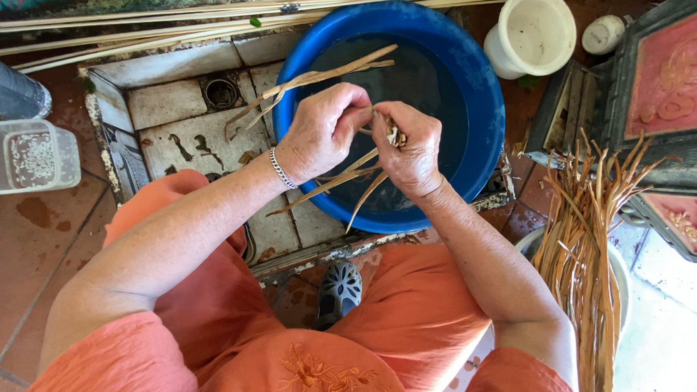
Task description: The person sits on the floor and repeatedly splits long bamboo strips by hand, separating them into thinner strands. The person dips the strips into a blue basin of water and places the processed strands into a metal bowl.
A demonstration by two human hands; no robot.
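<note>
Both hands over blue basin [481, 122], dark water inside. L hand [323, 131] closed round a bunch of tan reed strips [317, 77], w/ a silver chain bracelet [281, 169] at wrist. R hand [410, 151] clenched on same strips just beside it, thumbs nearly touching. Strip ends fan out up-left past basin rim; others trail down toward lap.

Around:
- Bundle of dry reeds [582, 242] standing upright at person's R, in a pale tub mostly hidden by them. Close to R forearm.
- White plastic pot [532, 31] beyond basin, top R; small white round object just beside it, can't tell what.
- Dark carved cabinet [661, 92] w/ 2 red panels at far R.
- Long pale cane rods [203, 19] laid across top, behind basin.
- Clear plastic box [27, 157] at L, near a grey cylinder cut off by edge.
- Grey perforated clog [338, 289] between knees; orange clothing fills lower view.

Surface: basin sits in sunken tiled drain pit [184, 124], stained, round drain hole at back. Floor around is reddish-brown tile, pale paving at lower R. Bright daylight.
</note>
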